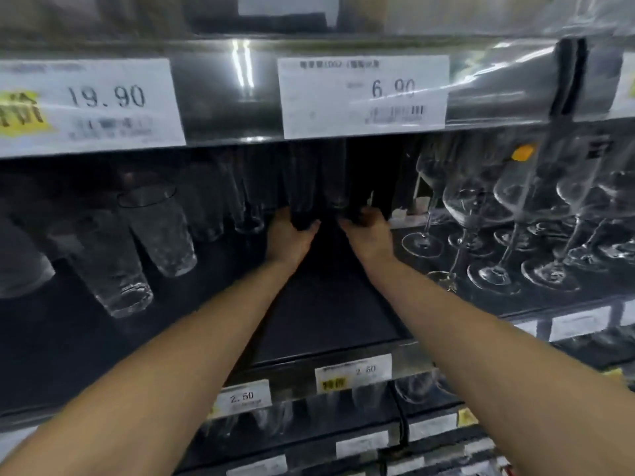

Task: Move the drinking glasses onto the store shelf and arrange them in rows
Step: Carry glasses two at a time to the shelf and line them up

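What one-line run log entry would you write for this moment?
left hand: grips tall glass | right hand: grips second glass | place: shelf back | neighbours: wine glasses right

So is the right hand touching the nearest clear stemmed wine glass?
Apart. The head view shows bare dark shelf between the right hand and the round foot of the nearest clear stemmed wine glass.

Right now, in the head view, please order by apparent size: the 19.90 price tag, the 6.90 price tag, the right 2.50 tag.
Largest: the 19.90 price tag and the 6.90 price tag, about alike; the first is cut by the frame edge, so unranked.
Smallest, clearly: the right 2.50 tag.
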{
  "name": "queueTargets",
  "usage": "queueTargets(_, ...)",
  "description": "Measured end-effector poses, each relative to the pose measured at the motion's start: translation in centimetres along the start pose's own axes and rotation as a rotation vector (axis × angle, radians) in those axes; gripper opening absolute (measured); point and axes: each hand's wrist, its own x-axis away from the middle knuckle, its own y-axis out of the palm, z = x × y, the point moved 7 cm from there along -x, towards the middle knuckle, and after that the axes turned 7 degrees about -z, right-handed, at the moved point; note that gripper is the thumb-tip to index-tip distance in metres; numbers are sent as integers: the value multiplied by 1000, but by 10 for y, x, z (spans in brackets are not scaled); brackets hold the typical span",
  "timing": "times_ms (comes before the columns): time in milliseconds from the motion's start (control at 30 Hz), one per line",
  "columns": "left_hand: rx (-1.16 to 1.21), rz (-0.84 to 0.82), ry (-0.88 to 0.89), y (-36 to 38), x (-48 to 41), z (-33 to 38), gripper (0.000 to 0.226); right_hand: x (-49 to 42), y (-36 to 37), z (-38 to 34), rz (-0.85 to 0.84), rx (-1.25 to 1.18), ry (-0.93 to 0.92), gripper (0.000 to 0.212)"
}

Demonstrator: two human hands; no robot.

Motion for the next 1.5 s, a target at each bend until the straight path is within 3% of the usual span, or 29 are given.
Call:
queueTargets(300,91,196,-27,7,-71,-12,68,-66,21,-9,60,-35,-76,72)
queueTargets(500,106,234,-65,8,-90,-13,73,-90,28,-14,99,-58,-97,72)
queueTargets(700,109,244,-88,10,-98,-10,53,-111,33,-13,115,-53,-88,67)
queueTargets(900,97,243,-88,10,-97,-8,60,-105,33,-12,112,-108,-98,68)
queueTargets(1200,86,194,-68,5,-51,-4,62,-63,19,-15,131,-69,-107,65)
queueTargets(1500,152,27,-119,-11,49,11,62,22,-2,-16,-62,-144,-28,70)
